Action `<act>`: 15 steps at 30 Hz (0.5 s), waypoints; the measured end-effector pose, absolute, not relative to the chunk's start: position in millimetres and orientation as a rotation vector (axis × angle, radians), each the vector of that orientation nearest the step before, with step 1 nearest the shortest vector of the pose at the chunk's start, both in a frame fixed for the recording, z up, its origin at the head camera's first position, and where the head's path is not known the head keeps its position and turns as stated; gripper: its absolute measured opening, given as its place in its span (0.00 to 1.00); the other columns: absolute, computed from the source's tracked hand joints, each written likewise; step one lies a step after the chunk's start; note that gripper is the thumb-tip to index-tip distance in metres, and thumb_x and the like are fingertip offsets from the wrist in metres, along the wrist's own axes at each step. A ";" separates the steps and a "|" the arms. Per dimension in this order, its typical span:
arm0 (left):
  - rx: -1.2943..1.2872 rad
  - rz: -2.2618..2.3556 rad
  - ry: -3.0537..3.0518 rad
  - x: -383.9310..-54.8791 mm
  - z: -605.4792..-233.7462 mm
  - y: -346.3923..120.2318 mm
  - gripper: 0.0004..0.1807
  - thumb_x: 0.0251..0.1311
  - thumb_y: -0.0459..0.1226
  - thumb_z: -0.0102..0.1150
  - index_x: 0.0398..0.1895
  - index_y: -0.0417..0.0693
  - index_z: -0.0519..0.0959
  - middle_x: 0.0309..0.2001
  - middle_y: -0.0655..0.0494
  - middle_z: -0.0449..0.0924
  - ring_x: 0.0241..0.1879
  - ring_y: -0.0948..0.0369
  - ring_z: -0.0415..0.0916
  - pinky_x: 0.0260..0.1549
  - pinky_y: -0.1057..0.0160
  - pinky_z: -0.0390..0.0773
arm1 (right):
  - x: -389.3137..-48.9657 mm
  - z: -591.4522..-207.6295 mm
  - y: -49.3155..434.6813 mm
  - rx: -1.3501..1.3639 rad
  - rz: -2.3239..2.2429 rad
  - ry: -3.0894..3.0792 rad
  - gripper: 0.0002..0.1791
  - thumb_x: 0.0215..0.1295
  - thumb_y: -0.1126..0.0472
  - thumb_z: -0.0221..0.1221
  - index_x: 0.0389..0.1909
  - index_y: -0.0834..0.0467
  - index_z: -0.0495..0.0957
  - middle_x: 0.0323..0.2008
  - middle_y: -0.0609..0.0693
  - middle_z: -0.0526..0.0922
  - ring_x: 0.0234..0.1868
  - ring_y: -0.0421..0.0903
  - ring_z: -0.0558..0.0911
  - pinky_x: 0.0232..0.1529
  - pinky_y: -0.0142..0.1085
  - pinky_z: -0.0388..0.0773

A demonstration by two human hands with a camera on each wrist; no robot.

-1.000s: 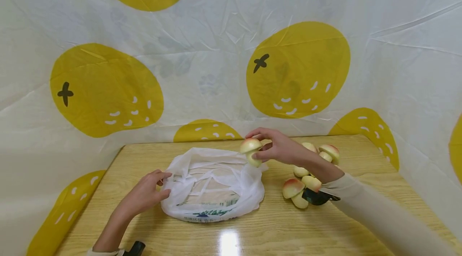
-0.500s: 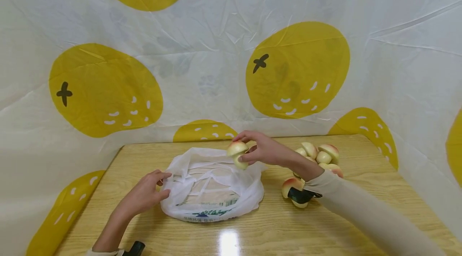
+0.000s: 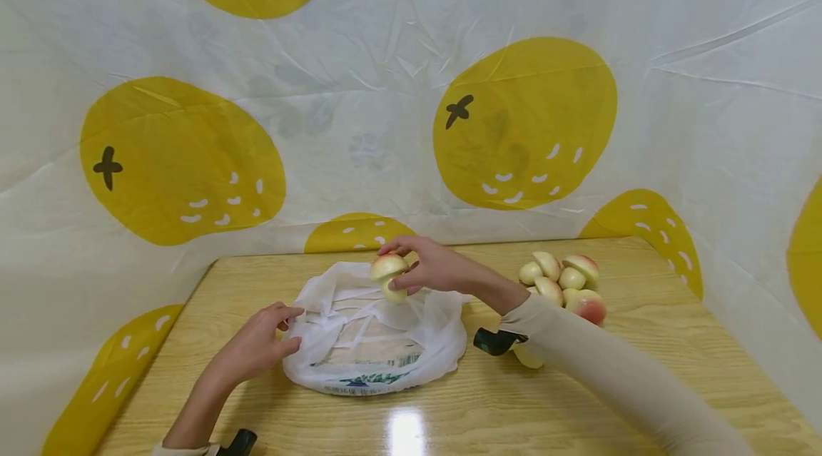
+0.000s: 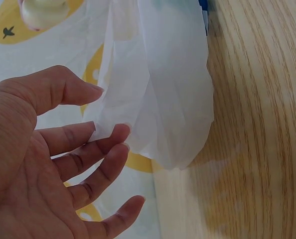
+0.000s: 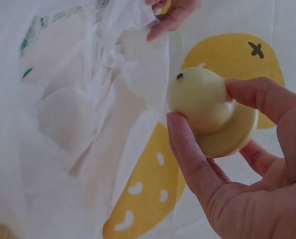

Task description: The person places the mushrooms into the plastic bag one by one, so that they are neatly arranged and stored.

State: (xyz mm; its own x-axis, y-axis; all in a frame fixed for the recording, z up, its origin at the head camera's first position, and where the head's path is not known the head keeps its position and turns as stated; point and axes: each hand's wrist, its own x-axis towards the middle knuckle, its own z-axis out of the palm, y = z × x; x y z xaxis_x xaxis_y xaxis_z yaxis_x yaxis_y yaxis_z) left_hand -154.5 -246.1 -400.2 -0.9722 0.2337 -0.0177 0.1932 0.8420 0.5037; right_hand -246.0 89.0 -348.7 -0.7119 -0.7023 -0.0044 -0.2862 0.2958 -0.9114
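My right hand [image 3: 433, 269] pinches a toy mushroom [image 3: 387, 267] with a cream stem and a reddish cap. It is above the open white plastic bag [image 3: 449, 355], apart from it. In the right wrist view, the thumb and fingers hold the mushroom [image 5: 203, 102] with its stem end toward the camera. Green print and writing run along the bag's near side. My left hand [image 3: 257, 342] is at the bag's left edge, its fingers spread and loosely bent. The left wrist view shows the fingertips [image 4: 120, 132] against the thin bag edge, the thumb apart from them.
Several more toy mushrooms [image 3: 581, 272] lie clustered on the wooden table [image 3: 308, 427] to the right. One mushroom [image 3: 529, 357] is partly hidden by the right wrist's dark camera mount [image 3: 497, 342]. A white curtain [image 3: 359, 120] with yellow fruit prints hangs behind the table.
My right hand has carried the mushroom leftward from the bag's right edge to over its middle. More of the mushroom cluster now shows. The left hand has stayed at the bag's edge.
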 end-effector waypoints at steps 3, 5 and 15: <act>0.332 0.793 2.936 -154.9 -399.9 -245.8 0.27 0.57 0.34 0.66 0.61 0.33 0.79 0.42 0.54 0.78 0.44 0.55 0.75 0.37 0.60 0.76 | -247.5 -348.7 76.9 -0.903 -1.401 2.143 0.27 0.63 0.64 0.69 0.63 0.52 0.75 0.60 0.59 0.70 0.45 0.53 0.84 0.43 0.48 0.85; 0.331 0.790 2.936 -155.1 -399.9 -245.6 0.27 0.57 0.34 0.66 0.61 0.33 0.79 0.42 0.54 0.78 0.44 0.55 0.75 0.37 0.59 0.76 | -248.0 -348.4 68.9 -0.914 -1.402 2.132 0.27 0.62 0.64 0.69 0.62 0.52 0.75 0.60 0.59 0.71 0.44 0.52 0.84 0.42 0.47 0.85; 0.310 0.777 2.937 -155.3 -401.7 -246.4 0.27 0.56 0.34 0.67 0.60 0.34 0.79 0.41 0.54 0.78 0.43 0.56 0.74 0.39 0.58 0.76 | -254.1 -350.9 36.9 -0.882 -1.432 2.123 0.26 0.60 0.65 0.71 0.59 0.54 0.76 0.58 0.59 0.73 0.42 0.49 0.83 0.40 0.45 0.86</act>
State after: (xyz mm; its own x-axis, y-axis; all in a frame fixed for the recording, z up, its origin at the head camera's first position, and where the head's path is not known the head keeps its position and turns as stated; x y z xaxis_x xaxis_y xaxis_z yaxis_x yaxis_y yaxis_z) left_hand -155.3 -246.4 -401.7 -0.9756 0.2172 -0.0325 0.1727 0.8502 0.4973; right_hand -254.1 36.9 -350.9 -0.7054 -0.7088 -0.0007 -0.2646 0.2642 -0.9274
